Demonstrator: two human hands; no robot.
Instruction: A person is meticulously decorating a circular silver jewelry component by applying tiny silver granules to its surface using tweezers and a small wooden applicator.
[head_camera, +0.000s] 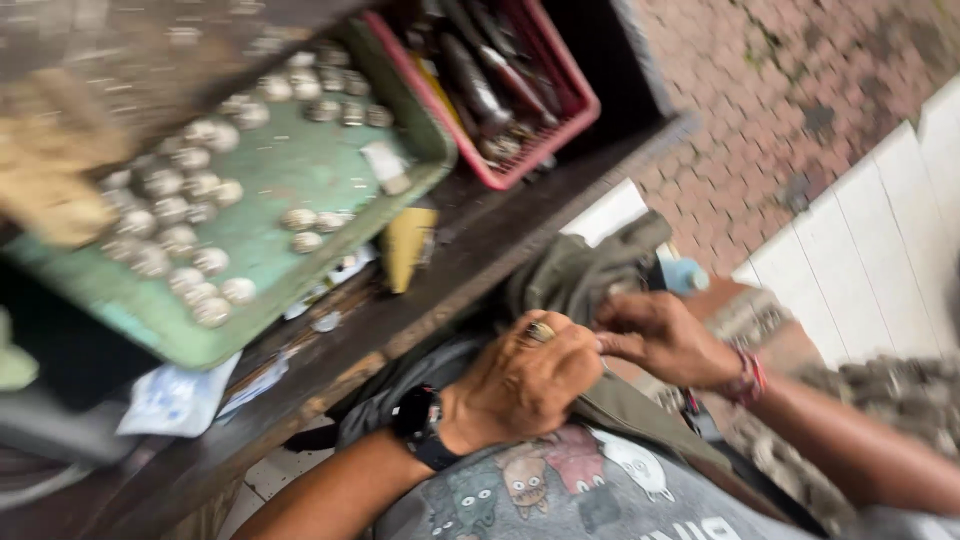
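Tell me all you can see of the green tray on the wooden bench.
The shallow green tray looks like worn plastic or painted metal, rectangular with a raised rim and rounded corners, its surface scuffed. It sits tilted in view on the dark wooden bench, beside a red plastic basket of tools. Many small round silvery pieces, blurred, lie scattered in it, with one small pale block. Neither hand touches it.

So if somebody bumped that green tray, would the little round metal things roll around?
Probably some would slide. The small round pieces look like loose flat discs lying on the green tray, which appears tilted. Flat ones tend to skid more than roll, and the raised rim would likely stop most. They look metallic, so perhaps heavy for their size, though the picture is blurred.
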